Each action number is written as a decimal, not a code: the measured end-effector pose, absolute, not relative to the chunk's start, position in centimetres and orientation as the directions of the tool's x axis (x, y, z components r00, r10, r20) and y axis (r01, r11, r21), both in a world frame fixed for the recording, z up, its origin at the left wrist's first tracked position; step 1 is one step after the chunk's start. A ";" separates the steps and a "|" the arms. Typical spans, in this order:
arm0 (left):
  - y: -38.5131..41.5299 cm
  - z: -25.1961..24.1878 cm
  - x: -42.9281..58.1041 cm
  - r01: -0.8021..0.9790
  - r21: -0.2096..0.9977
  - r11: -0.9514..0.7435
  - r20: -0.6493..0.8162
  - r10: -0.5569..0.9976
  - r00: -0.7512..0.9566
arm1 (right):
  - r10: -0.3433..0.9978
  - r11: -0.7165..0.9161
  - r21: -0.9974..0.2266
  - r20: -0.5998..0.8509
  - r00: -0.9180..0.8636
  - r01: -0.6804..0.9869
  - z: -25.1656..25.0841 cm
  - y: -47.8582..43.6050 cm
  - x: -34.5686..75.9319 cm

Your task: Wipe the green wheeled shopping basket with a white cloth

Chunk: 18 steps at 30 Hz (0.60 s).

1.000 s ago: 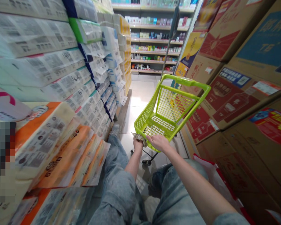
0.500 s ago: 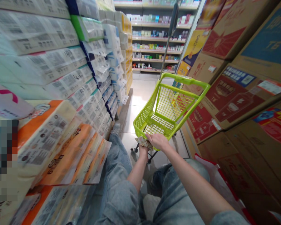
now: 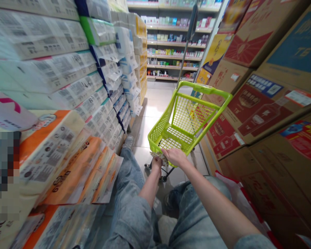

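Note:
A lime-green basket trolley (image 3: 189, 114) stands in the aisle right in front of me, its handle raised at the far side. My right hand (image 3: 175, 156) grips the basket's near rim. Just left of it and a little lower, my left hand (image 3: 157, 162) is closed on a crumpled cloth (image 3: 160, 157) pressed against the underside of the near rim. The basket holds nothing that I can see. My legs in light jeans (image 3: 134, 207) stretch out below the hands.
Stacked packs of tissue paper (image 3: 67, 103) wall in the left side. Cardboard cartons (image 3: 261, 103) are piled on the right, close to the trolley. A grey pole (image 3: 188, 38) rises behind the basket. Shelves of goods (image 3: 171, 41) cross the aisle's far end.
My left hand with the cloth has dropped from the top of the near rim to just under it. The right hand stays on the rim; the trolley has barely shifted.

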<state>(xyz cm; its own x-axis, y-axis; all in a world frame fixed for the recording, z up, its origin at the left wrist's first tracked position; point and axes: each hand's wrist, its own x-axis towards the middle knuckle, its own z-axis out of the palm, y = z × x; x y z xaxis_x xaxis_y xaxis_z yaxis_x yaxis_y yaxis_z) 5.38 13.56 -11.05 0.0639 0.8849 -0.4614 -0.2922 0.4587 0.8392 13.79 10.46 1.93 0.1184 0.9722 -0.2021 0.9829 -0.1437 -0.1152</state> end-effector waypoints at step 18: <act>13.8 -11.0 4.7 -0.337 0.843 0.419 -0.435 0.900 0.028 | 0.962 -0.121 -0.097 -0.259 0.092 0.988 2.1 10.3 14.5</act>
<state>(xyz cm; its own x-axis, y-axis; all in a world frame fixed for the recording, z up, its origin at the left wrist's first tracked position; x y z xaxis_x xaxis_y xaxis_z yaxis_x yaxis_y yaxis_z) 4.74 13.83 -11.00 0.0284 0.8999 -0.4353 -0.3368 0.4186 0.8434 14.54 10.29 2.10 0.0920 0.9616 -0.2587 0.9879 -0.1207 -0.0973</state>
